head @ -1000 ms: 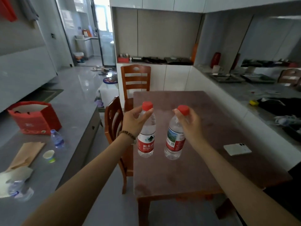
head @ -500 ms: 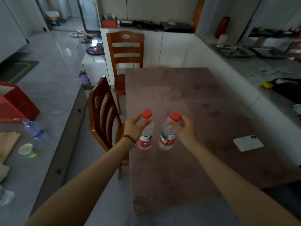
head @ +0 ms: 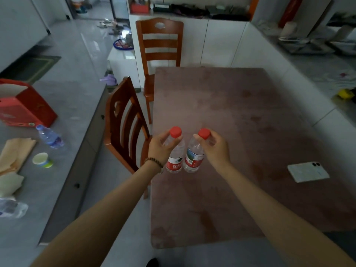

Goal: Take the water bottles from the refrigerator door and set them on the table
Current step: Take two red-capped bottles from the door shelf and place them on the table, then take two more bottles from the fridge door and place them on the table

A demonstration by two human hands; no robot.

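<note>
Two clear water bottles with red caps and red labels stand upright side by side near the left edge of the brown table [head: 231,112]. My left hand [head: 160,149] grips the neck and shoulder of the left bottle [head: 175,160]. The right bottle [head: 193,158] is held just under its cap by my right hand [head: 215,149]. Both bottle bases are at the tabletop; whether they rest on it I cannot tell.
A white phone [head: 308,171] lies on the table at the right. Two wooden chairs, one [head: 125,122] at the table's left side and one [head: 159,47] at its far end. On the grey counter at left: red bag [head: 25,105], blue bottle [head: 50,136], paper cup [head: 42,160].
Both hands have lowered the bottles from mid-air down to the table near its left edge, and the bottles now sit closer together. The view has tilted downward.
</note>
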